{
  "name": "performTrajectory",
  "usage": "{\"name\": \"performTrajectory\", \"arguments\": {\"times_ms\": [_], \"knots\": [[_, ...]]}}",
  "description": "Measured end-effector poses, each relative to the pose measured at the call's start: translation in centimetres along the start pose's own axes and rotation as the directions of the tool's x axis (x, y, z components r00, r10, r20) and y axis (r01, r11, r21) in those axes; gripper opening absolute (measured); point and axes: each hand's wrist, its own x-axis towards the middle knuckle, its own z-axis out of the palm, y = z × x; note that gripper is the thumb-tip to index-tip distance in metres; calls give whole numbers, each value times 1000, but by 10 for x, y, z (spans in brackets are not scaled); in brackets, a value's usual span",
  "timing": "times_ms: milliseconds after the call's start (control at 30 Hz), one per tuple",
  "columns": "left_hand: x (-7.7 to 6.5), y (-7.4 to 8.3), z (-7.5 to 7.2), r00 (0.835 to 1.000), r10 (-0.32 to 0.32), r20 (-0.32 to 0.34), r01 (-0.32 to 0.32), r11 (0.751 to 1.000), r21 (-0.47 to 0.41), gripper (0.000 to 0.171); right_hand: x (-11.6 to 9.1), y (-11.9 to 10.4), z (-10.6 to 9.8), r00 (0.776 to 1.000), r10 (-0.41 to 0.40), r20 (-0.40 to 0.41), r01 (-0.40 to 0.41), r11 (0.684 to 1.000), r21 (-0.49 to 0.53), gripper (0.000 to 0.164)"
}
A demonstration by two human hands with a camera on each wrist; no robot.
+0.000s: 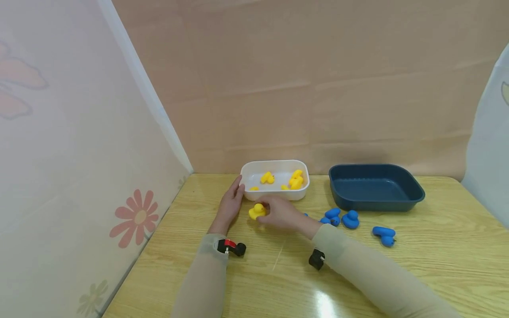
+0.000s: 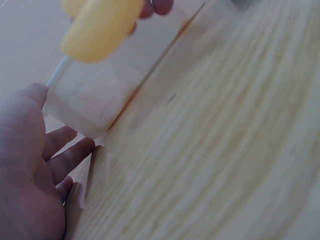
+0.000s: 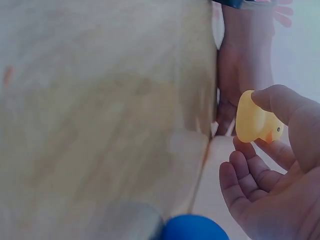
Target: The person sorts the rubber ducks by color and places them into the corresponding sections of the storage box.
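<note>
Between thumb and fingers my right hand (image 1: 280, 213) pinches a yellow rubber duck (image 1: 257, 212), held just in front of a white bin (image 1: 274, 195). In the right wrist view the duck (image 3: 252, 120) shows its eye and orange beak. My left hand (image 1: 230, 204) touches the left end of the bin; in the left wrist view its fingers (image 2: 70, 159) are extended along the bin's wall. Inside the bin lie several yellow ducks (image 1: 296, 182), some on their sides.
A dark blue bin (image 1: 377, 206) stands at the back right. Several blue ducks (image 1: 351, 219) lie in front of it, one blue duck (image 1: 385, 234) farther right on its side. A flowered curtain (image 1: 79, 154) borders the wooden table (image 1: 278, 282) on the left.
</note>
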Motion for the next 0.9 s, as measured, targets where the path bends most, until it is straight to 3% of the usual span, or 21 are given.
{"name": "performTrajectory", "arguments": {"times_ms": [233, 700, 900], "knots": [[0, -4, -1, 1000, 28, -12, -28, 999, 15, 59, -1, 4, -21, 998, -15, -66, 13, 999, -37, 39], [1, -3, 1, 1000, 18, -3, -18, 1000, -2, 59, 3, 14, -52, 986, 89, -139, -98, 994, -55, 36], [2, -4, 1, 1000, 17, -3, -17, 1000, -5, 60, 7, 17, -59, 974, 141, -176, -154, 986, -61, 44]]}}
